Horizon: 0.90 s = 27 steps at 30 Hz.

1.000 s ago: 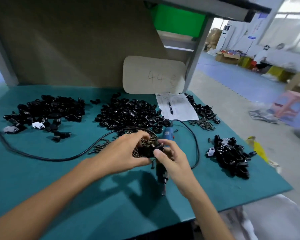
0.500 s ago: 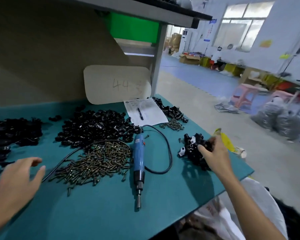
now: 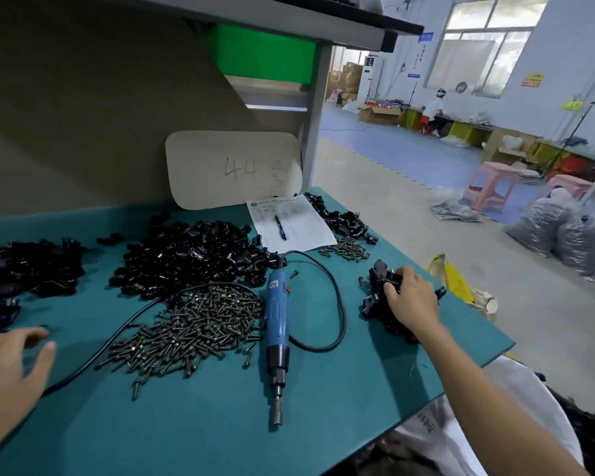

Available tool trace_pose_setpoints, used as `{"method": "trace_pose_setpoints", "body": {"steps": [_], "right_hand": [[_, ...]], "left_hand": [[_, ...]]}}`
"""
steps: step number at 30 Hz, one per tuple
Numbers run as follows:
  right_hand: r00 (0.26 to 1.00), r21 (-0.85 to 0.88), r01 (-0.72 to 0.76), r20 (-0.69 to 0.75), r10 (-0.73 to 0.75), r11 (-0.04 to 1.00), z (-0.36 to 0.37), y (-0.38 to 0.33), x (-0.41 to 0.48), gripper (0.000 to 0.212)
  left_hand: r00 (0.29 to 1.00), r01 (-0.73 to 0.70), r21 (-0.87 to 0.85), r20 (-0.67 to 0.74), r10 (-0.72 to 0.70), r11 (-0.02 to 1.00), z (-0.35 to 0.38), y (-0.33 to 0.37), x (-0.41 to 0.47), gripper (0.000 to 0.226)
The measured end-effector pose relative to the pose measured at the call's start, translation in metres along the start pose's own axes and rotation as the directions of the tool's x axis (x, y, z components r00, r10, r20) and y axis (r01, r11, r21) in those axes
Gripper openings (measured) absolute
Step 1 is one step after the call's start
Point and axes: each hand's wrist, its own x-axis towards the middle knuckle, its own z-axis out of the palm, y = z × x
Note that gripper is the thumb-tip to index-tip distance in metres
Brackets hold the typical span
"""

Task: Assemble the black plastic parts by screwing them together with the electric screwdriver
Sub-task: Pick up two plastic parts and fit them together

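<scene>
The blue electric screwdriver lies on the teal table, tip toward me, with nobody holding it. Left of it spreads a heap of dark screws. My right hand rests on the small pile of assembled black parts near the right edge, fingers curled round one black part. My left hand hovers above the table at the far left, fingers relaxed and holding nothing. A large pile of loose black parts sits behind the screws, and another pile lies at the left.
The screwdriver's black cable loops right of the tool and runs left under the screws. A paper sheet with a pen, a cardboard sign marked 44, more black parts and a few screws lie at the back. A white bag hangs below the table's right edge.
One second ago both hands held a part together over the screws. My right hand has since gone right to the assembled pile; my left hand moved far left; the view turned right.
</scene>
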Motion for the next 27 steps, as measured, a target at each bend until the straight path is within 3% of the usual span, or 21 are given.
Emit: {"method": "trace_pose_setpoints", "body": {"steps": [4,8,10,13,16,18,21,24,27], "right_hand": [[0.995,-0.075,0.071,-0.071,-0.076,0.995,-0.009,-0.018,-0.004,0.058],[0.956,0.081,0.293,-0.032,-0.291,0.953,-0.011,-0.088,-0.013,0.058],[0.895,0.162,0.423,0.075,-0.439,0.891,-0.003,-0.135,-0.019,0.053],[0.736,0.240,0.585,0.245,-0.632,0.775,0.025,-0.203,-0.028,0.046],[0.608,0.193,0.686,0.377,-0.698,0.702,0.062,-0.260,-0.025,0.049],[0.608,0.125,0.684,0.447,-0.657,0.718,0.083,-0.280,-0.017,0.054],[0.649,-0.002,0.658,0.508,-0.566,0.753,0.110,-0.289,-0.010,0.052],[0.684,-0.094,0.674,0.454,-0.570,0.733,0.123,-0.288,-0.006,0.045],[0.686,-0.026,0.654,0.441,-0.579,0.756,0.118,-0.284,0.000,0.037]], "left_hand": [[1.000,0.007,0.122,-0.005,-0.006,0.992,-0.030,0.027,0.000,0.032],[0.998,0.039,0.242,-0.050,-0.028,0.969,-0.047,0.067,-0.001,0.028],[0.996,0.057,0.241,-0.075,-0.039,0.969,-0.041,0.074,0.005,0.034],[0.990,0.064,0.283,-0.135,-0.027,0.957,-0.031,0.076,0.021,0.046],[0.985,0.166,0.357,-0.011,-0.174,0.919,-0.028,0.070,0.040,0.066],[0.953,0.243,0.351,0.086,-0.290,0.904,-0.026,0.059,0.048,0.064],[0.968,0.144,0.398,0.132,-0.211,0.906,-0.023,0.044,0.049,0.065],[0.973,0.152,0.414,0.097,-0.210,0.898,-0.027,0.039,0.048,0.066],[0.978,0.161,0.435,0.047,-0.201,0.886,-0.030,0.036,0.040,0.054]]}}
